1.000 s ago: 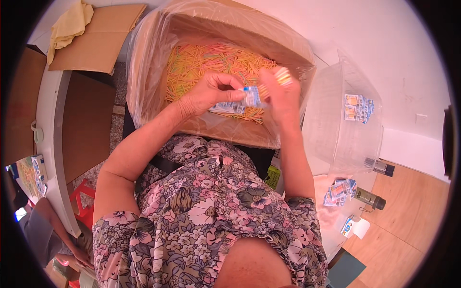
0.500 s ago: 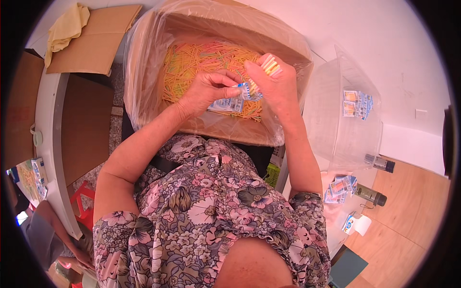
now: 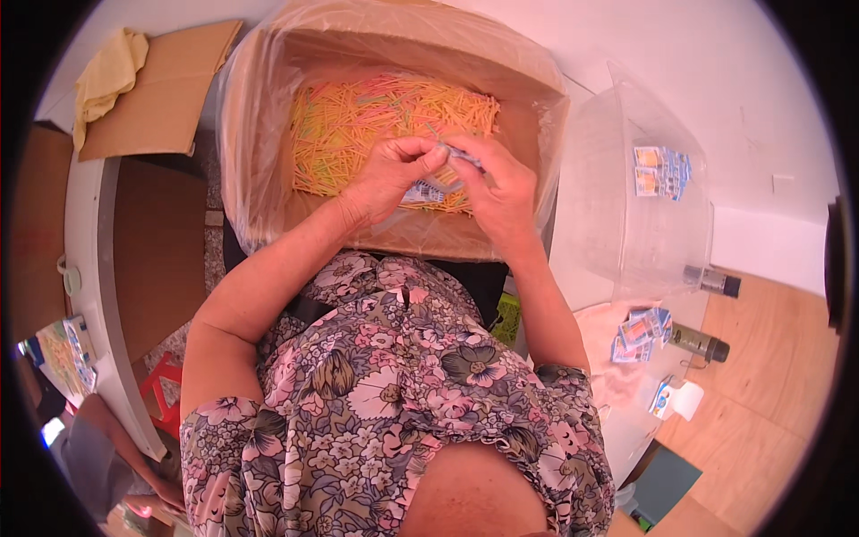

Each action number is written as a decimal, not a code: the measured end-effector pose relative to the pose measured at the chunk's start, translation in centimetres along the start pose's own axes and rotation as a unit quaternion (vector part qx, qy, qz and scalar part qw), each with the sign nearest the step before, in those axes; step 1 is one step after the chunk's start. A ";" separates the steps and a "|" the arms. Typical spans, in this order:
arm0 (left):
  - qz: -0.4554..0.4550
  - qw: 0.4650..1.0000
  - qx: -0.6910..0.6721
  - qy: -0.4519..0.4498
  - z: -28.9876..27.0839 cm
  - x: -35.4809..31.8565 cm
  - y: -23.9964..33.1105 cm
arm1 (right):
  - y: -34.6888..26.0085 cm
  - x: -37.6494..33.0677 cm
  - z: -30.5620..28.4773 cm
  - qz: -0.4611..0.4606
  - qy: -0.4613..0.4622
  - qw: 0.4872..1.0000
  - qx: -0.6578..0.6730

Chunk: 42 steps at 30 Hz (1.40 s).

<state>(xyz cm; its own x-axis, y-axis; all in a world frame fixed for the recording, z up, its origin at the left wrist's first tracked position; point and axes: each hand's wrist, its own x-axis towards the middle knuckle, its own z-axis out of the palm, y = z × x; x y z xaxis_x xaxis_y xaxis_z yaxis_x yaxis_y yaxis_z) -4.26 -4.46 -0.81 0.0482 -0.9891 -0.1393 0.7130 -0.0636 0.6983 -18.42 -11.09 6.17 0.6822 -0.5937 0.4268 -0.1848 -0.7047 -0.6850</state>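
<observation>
Both hands meet over the near half of a cardboard box (image 3: 358, 234) lined with clear plastic. Thin short sticks (image 3: 349, 125) in yellow, orange, pink and green cover its bottom. My left hand (image 3: 394, 176) pinches one side of a small clear-and-blue plastic packet (image 3: 463, 157). My right hand (image 3: 499, 185) grips the packet's other side with thumb and fingers. Its contents are mostly hidden by my fingers. Just below the hands, a second blue-and-white packet (image 3: 424, 192) shows over the sticks, partly covered.
Right of the box stands a clear plastic bin (image 3: 601, 201) with several filled packets (image 3: 662, 172). More packets (image 3: 641, 333) lie on a pink cloth (image 3: 598, 345) near a dark bottle (image 3: 698, 342). At left are a cardboard flap (image 3: 157, 121), a yellow cloth (image 3: 112, 80) and another person's arm (image 3: 130, 452).
My right hand has come down and turned toward the left one. The bunch of sticks that stuck out of its grip no longer shows there. The view has shifted slightly.
</observation>
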 end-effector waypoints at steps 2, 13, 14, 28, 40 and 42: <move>0.022 0.998 0.051 0.012 1.2 -0.3 0.2 | -0.4 -1.8 -2.0 0.092 0.051 0.994 0.040; -0.009 0.532 0.844 -0.069 -6.1 4.4 -2.8 | 1.0 -29.0 -27.2 0.347 0.395 0.828 -0.195; -0.019 0.524 0.849 -0.063 -6.5 4.6 -3.6 | 2.4 -30.6 -27.2 0.347 0.396 0.828 -0.193; 0.040 0.594 0.803 -0.016 -7.4 4.4 -4.3 | -5.2 -8.3 -5.6 -0.005 0.008 0.980 -0.199; 0.216 0.439 0.865 -0.107 -4.2 0.5 -2.2 | 8.1 3.8 5.4 0.084 -0.290 0.903 -0.307; 0.235 0.423 0.867 -0.121 -3.3 -0.7 -1.7 | 10.9 5.4 8.3 0.005 -0.280 0.911 -0.302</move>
<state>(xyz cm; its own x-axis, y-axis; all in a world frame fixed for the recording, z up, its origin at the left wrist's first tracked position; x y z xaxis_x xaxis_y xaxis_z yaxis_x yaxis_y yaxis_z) -3.24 -3.26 -4.20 -0.3225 -0.9181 0.2304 -0.9300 0.3527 0.1033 -10.86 -18.75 -3.85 0.9011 -0.4291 -0.0627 -0.4334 -0.8858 -0.1659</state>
